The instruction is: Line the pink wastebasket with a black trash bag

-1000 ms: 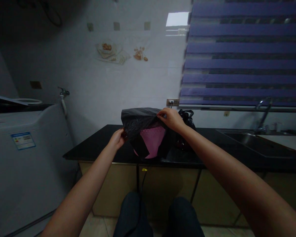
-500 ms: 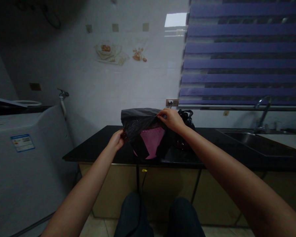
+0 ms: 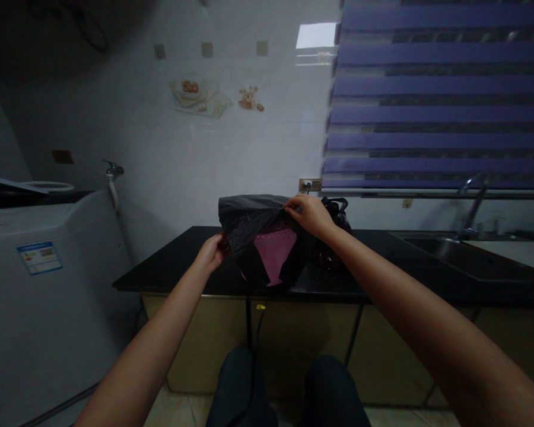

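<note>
A black plastic bag (image 3: 244, 222) hangs over a pink container (image 3: 276, 252) at the front of the dark countertop. Only a wedge of the pink side shows below and between the folds of the bag. My right hand (image 3: 309, 213) pinches the bag's edge near its top right, thumb and forefinger together. At the bag's left side my left hand (image 3: 211, 252) is closed on the plastic, its fingertips partly behind it.
A knotted black bag (image 3: 336, 219) stands just right of the container. The sink (image 3: 463, 255) with its faucet (image 3: 476, 204) lies at the right. A white washing machine (image 3: 62, 284) stands left of the countertop (image 3: 169, 261). A socket with a plug (image 3: 309, 185) is on the wall.
The black plastic has come a little lower over the pink container's lower left, so less pink shows. Both hands keep nearly the same places and grips.
</note>
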Motion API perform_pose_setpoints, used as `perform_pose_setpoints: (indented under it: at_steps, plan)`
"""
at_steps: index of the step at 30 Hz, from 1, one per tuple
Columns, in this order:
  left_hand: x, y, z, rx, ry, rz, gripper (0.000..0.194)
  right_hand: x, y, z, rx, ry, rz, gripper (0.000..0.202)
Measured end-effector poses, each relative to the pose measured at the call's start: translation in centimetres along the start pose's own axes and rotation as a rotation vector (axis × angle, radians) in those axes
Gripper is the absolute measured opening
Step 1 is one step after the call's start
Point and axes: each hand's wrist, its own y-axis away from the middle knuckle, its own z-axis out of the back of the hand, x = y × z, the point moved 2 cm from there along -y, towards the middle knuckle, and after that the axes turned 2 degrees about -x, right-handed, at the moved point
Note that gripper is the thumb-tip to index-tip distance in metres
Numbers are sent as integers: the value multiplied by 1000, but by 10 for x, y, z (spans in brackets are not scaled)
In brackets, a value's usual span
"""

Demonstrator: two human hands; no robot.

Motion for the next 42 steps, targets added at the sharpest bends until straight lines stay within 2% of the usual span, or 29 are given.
perform_pose_setpoints:
  at_steps: [32,42]
  plan:
    - [-1,12,-4,-22,3,9,15,-2,-1,9,-47,0,-1,17]
    - [-2,18,-7,-36,16,20,23,-5,0,11,-98,-14,-10,14]
